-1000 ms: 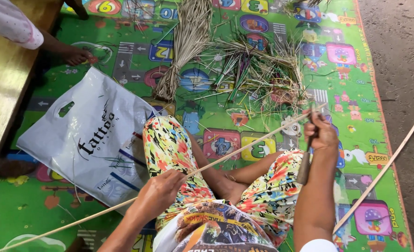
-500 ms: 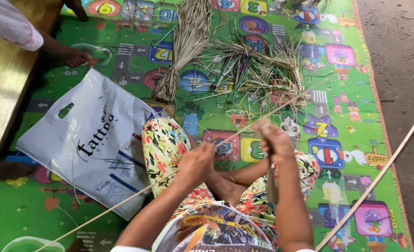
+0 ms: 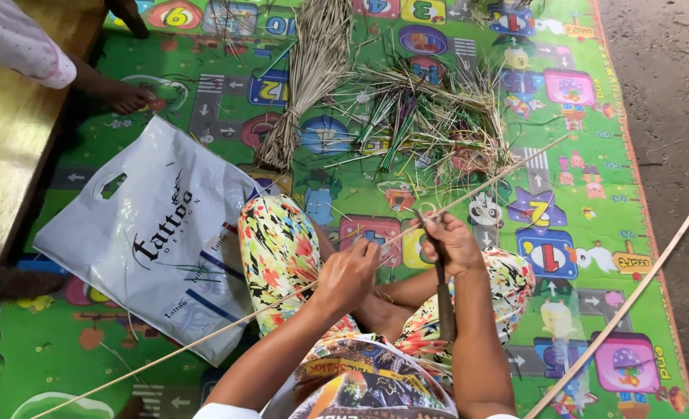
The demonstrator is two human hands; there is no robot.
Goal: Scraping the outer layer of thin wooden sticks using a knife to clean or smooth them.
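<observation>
I sit cross-legged on a colourful play mat (image 3: 585,178), in flower-patterned trousers. A long thin pale stick (image 3: 507,172) runs diagonally from lower left to upper right across my lap. My left hand (image 3: 350,273) pinches this stick near its middle. My right hand (image 3: 451,242) grips the stick a little farther up and also holds a knife with a dark handle (image 3: 444,302) that points down along my forearm. The two hands are close together above my knees.
A white plastic bag (image 3: 150,237) lies on the mat at my left. Ahead are a tied bundle of dry stalks (image 3: 309,77) and a heap of green and dry trimmings (image 3: 430,116). A second long stick (image 3: 631,291) lies at right. Another person's foot (image 3: 127,97) rests by a wooden bench (image 3: 6,147).
Both hands have drawn closer together along the stick, the left one moving up from my left knee. The stick has slid down to the lower left, so less of it reaches past my right hand.
</observation>
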